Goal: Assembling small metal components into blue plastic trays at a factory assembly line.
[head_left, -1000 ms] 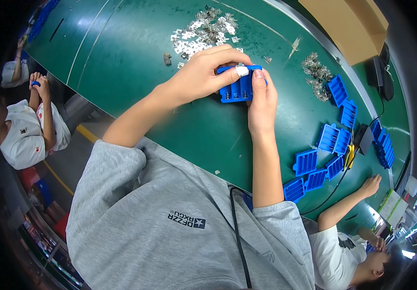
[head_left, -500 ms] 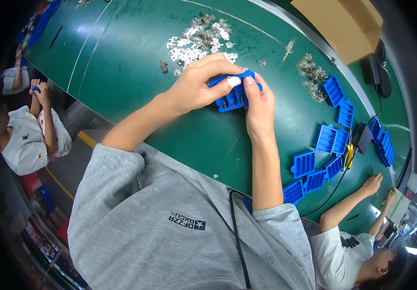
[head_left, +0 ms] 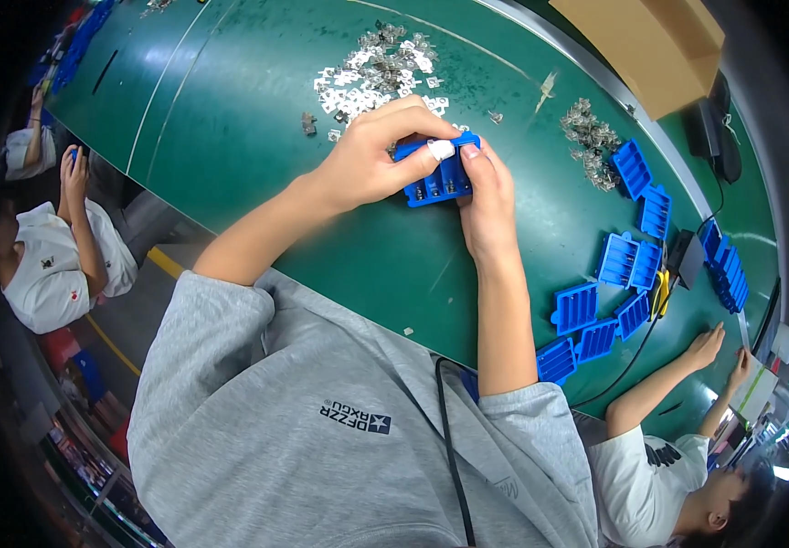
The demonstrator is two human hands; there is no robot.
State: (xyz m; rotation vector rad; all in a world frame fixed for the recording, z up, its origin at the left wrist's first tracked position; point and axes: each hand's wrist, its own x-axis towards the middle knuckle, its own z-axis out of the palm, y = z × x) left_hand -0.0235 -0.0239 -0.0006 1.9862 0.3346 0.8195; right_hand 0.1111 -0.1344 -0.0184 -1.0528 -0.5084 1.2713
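Observation:
Over the table, in front of me, is a blue plastic battery holder [head_left: 438, 189] with several long slots; small metal contacts show at the near ends of the slots. My left hand [head_left: 378, 157] is closed around its left and far side, the thumb, with a white cover [head_left: 441, 150] on its tip, pressing on the top. My right hand [head_left: 489, 194] grips the right side, its thumb on the far right corner. Fingers hide the holder's far edge and underside. Just beyond my hands lies a pile of small white and clear metal-fitted pieces [head_left: 367, 87].
To the right lie several similar blue holders [head_left: 575, 308], a heap of small metal contacts [head_left: 588, 137], yellow-handled pliers [head_left: 659, 294] and a black cable [head_left: 627, 361]. A cardboard box [head_left: 646, 50] stands at the far right. Co-workers sit at left [head_left: 56, 265] and right [head_left: 650, 484].
My hands and the holder have shifted very slightly away from me and left, still gripping. The co-worker at left has raised their hands; the one at right has moved a hand slightly.

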